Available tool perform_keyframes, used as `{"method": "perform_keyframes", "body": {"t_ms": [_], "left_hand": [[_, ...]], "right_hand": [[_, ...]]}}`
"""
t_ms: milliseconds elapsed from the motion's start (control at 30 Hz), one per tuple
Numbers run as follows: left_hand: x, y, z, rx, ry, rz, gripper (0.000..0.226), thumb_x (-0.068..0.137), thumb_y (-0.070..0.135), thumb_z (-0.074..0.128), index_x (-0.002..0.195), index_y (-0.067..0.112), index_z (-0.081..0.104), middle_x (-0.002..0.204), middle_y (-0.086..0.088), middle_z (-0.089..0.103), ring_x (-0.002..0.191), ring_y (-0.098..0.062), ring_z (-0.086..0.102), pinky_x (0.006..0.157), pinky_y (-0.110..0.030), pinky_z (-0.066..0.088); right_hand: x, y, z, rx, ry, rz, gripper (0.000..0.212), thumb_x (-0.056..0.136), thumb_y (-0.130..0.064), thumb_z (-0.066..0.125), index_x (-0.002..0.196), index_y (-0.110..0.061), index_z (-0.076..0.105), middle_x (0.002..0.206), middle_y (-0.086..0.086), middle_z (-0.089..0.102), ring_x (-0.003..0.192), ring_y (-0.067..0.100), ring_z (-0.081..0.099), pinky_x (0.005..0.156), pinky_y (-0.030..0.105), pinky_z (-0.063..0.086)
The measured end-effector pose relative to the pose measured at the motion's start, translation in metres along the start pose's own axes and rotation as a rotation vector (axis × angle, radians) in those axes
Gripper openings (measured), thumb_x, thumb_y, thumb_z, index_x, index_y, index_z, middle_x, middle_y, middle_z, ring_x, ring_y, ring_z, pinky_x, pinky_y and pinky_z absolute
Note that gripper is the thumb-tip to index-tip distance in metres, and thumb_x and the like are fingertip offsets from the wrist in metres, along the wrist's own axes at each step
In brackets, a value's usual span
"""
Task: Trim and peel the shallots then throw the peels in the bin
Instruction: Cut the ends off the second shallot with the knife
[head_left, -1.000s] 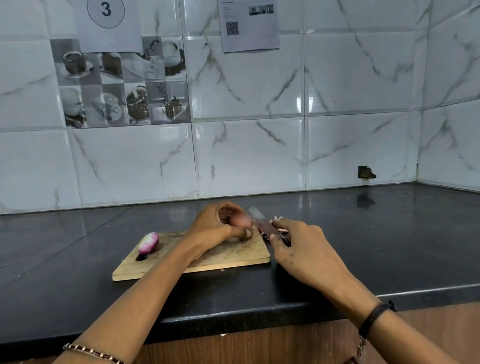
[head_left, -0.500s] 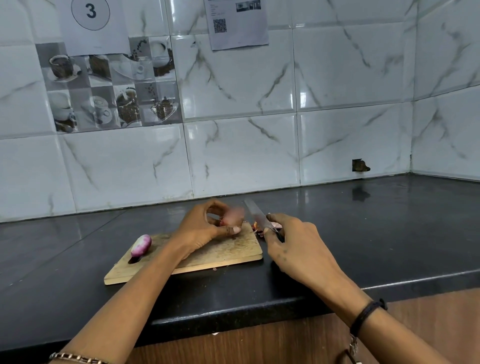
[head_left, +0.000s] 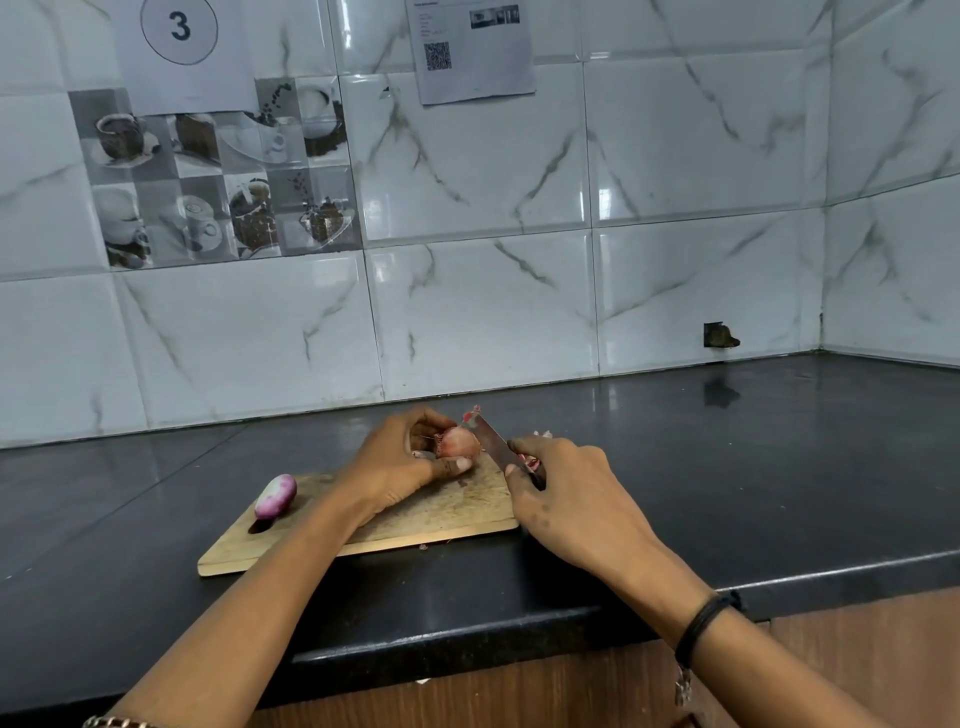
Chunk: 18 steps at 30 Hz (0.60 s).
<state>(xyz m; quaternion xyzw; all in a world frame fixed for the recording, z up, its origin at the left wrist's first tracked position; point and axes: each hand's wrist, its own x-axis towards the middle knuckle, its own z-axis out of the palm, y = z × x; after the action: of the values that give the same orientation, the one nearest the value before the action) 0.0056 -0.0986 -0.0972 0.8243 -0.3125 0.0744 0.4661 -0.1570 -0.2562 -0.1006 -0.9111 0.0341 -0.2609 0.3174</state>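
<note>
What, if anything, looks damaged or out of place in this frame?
A dark, jagged hole breaks the wall tile just above the countertop, near the corner. A few peel scraps lie off the cutting board.

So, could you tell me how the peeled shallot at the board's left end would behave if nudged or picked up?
The peeled shallot is rounded and lies free on the flat cutting board, so a nudge would probably roll it. Its bare, smooth-looking surface may be slippery, so a firm pinch seems wise. Small against the board, it is likely light.
</note>
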Motion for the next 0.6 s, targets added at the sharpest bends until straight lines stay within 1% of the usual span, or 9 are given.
{"method": "perform_keyframes", "body": {"t_ms": [67, 133, 200, 267, 333, 367, 467, 533, 600], "left_hand": [[0.0, 0.0, 0.001, 0.04, 0.005, 0.001, 0.057, 0.056, 0.046, 0.091, 0.106, 0.03, 0.068, 0.101, 0.006, 0.076, 0.1, -0.01, 0.07, 0.097, -0.036, 0.054], [0.001, 0.001, 0.002, 0.057, 0.002, -0.002, 0.05, 0.065, 0.038, 0.091, 0.109, 0.03, 0.068, 0.103, 0.006, 0.075, 0.1, -0.01, 0.07, 0.096, -0.035, 0.055], [0.001, 0.003, 0.003, 0.073, -0.002, -0.001, 0.046, 0.072, 0.03, 0.089, 0.112, 0.03, 0.067, 0.105, 0.008, 0.074, 0.1, -0.008, 0.069, 0.093, -0.028, 0.054], [0.0, 0.005, 0.004, 0.099, 0.004, 0.014, 0.043, 0.075, 0.027, 0.087, 0.112, 0.034, 0.066, 0.106, 0.01, 0.073, 0.099, -0.006, 0.068, 0.089, -0.022, 0.052], [0.0, 0.007, 0.005, 0.136, 0.026, 0.034, 0.042, 0.076, 0.028, 0.087, 0.112, 0.036, 0.068, 0.104, 0.011, 0.074, 0.097, -0.004, 0.068, 0.088, -0.022, 0.052], [-0.001, 0.008, 0.005, 0.143, 0.033, 0.04, 0.042, 0.076, 0.027, 0.086, 0.114, 0.034, 0.07, 0.103, 0.012, 0.074, 0.096, -0.002, 0.068, 0.088, -0.021, 0.053], [-0.001, 0.01, 0.007, 0.154, 0.038, 0.038, 0.043, 0.079, 0.026, 0.084, 0.12, 0.032, 0.071, 0.1, 0.015, 0.074, 0.091, 0.006, 0.067, 0.079, -0.012, 0.049], [-0.001, 0.012, 0.009, 0.197, 0.04, 0.044, 0.042, 0.082, 0.028, 0.082, 0.122, 0.031, 0.071, 0.098, 0.014, 0.074, 0.092, 0.002, 0.067, 0.081, -0.014, 0.048], [0.0, 0.012, 0.011, 0.25, 0.038, 0.057, 0.04, 0.084, 0.029, 0.08, 0.123, 0.029, 0.07, 0.102, 0.013, 0.074, 0.097, -0.004, 0.068, 0.088, -0.021, 0.05]], "right_hand": [[0.002, 0.0, 0.002, 0.002, 0.01, 0.002, 0.028, 0.099, -0.029, 0.048, 0.121, -0.024, 0.065, 0.097, 0.003, 0.065, 0.079, 0.03, 0.065, 0.077, 0.044, 0.058], [0.004, 0.0, 0.003, -0.011, 0.011, -0.001, 0.029, 0.1, -0.027, 0.047, 0.121, -0.022, 0.065, 0.102, 0.005, 0.065, 0.073, 0.029, 0.06, 0.075, 0.042, 0.058], [0.006, 0.0, 0.005, -0.031, 0.006, -0.001, 0.028, 0.1, -0.026, 0.046, 0.117, -0.02, 0.067, 0.104, 0.008, 0.065, 0.071, 0.03, 0.059, 0.073, 0.04, 0.058], [0.007, 0.0, 0.007, -0.05, -0.002, -0.003, 0.024, 0.1, -0.025, 0.045, 0.106, -0.02, 0.068, 0.099, 0.009, 0.065, 0.076, 0.033, 0.063, 0.075, 0.039, 0.058], [0.009, -0.001, 0.009, -0.061, -0.002, -0.011, 0.02, 0.1, -0.024, 0.044, 0.091, -0.02, 0.062, 0.097, 0.012, 0.064, 0.078, 0.033, 0.062, 0.077, 0.04, 0.057], [0.01, -0.001, 0.01, -0.061, -0.003, -0.012, 0.021, 0.1, -0.024, 0.044, 0.084, -0.022, 0.057, 0.097, 0.014, 0.063, 0.078, 0.032, 0.06, 0.077, 0.039, 0.057], [0.015, -0.002, 0.012, -0.06, -0.006, -0.003, 0.029, 0.1, -0.024, 0.043, 0.072, -0.026, 0.046, 0.097, 0.016, 0.062, 0.083, 0.034, 0.06, 0.076, 0.038, 0.056], [0.018, -0.002, 0.013, -0.065, -0.01, 0.001, 0.032, 0.1, -0.023, 0.043, 0.068, -0.026, 0.043, 0.095, 0.016, 0.062, 0.078, 0.031, 0.056, 0.072, 0.036, 0.053], [0.021, -0.002, 0.013, -0.083, -0.029, 0.011, 0.028, 0.1, -0.022, 0.043, 0.072, -0.023, 0.048, 0.092, 0.015, 0.062, 0.074, 0.029, 0.055, 0.067, 0.034, 0.051]]}}
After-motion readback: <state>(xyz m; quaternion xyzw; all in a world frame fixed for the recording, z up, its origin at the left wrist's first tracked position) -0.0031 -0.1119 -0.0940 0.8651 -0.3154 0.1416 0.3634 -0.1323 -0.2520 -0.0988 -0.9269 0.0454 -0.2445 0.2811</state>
